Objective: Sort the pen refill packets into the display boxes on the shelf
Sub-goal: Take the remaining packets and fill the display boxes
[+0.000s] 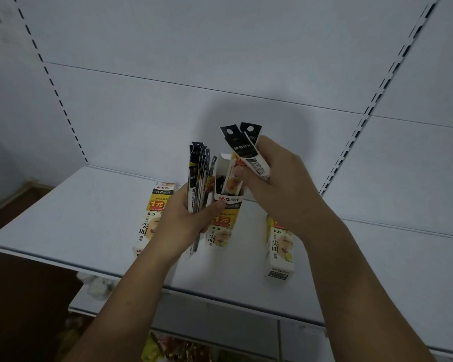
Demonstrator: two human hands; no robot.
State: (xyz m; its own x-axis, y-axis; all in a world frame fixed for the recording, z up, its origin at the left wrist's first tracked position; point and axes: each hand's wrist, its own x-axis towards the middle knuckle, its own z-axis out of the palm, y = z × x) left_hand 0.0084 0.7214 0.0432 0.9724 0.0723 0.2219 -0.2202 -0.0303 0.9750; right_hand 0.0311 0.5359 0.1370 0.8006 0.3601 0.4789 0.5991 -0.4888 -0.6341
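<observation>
Head view, looking down and forward at a pale grey shelf point(63, 218), with a plain back panel point(220, 61) beyond it and slotted uprights point(377, 100) at the far left and far right.

Gripping in the left hand point(183, 223) an upright bundle of pen refill packets point(198, 176). Fingers curled round the lower half, black tops fanned out above the fist, bottom ends poking out below it. Pressing the thumb of that hand against the front of the middle display box point(224, 223), just right of the bundle and touching it. Cannot tell whether standing on the shelf or lifted off it. Open at the top, white flap point(224, 163) raised, dark packet tops visible inside.

Pinching in the right hand point(280, 184) two more packets point(246, 150), fingers and thumb closed round their lower parts. Held tilted, punched black tops leaning up and left, just above and right of the open box mouth. Lower ends hidden in the fingers.

Set on the shelf to the left, partly behind the left hand: the left display box point(152, 218), printed yellow, white and black. Set to the right, partly under the right wrist and apart from the middle one: the right display box point(279, 246).

Nearer and lower: a second shelf level point(220, 307), something white and crumpled point(97, 283) under the left edge, and blurred colourful packaging point(173, 348) at the near bottom.
</observation>
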